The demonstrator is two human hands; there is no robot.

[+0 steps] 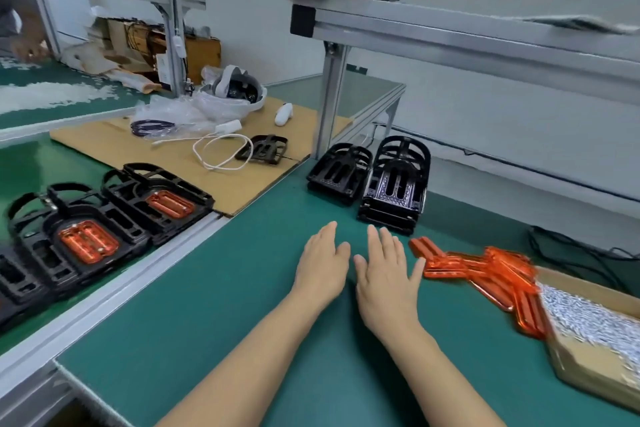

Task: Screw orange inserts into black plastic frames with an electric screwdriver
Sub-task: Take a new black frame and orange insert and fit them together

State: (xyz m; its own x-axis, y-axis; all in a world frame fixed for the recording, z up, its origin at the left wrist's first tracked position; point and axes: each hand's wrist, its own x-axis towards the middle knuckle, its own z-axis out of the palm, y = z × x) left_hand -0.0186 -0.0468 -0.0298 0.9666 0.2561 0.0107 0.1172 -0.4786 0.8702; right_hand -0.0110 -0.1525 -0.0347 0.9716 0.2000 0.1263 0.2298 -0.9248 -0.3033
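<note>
Your left hand (323, 258) and right hand (384, 274) lie flat, fingers straight, holding nothing. Empty black frames (394, 184) sit stacked ahead; loose orange inserts (485, 270) lie right, touching a cardboard box (588, 367) of small silvery parts (588, 319). Fitted frames (86, 239) sit left.

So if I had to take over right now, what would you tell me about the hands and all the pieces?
Left hand and right hand: both open, fingers straight, palms down above the green mat, holding nothing.
Empty black frames: two stacks straight ahead, beyond the fingertips.
Loose orange inserts: a pile to the right, next to the cardboard box of screws.
Done: finished frames with orange inserts fitted lie on the left.
Left: take an empty frame and an insert and screw them together. No electric screwdriver is in view, so find it first.
</note>
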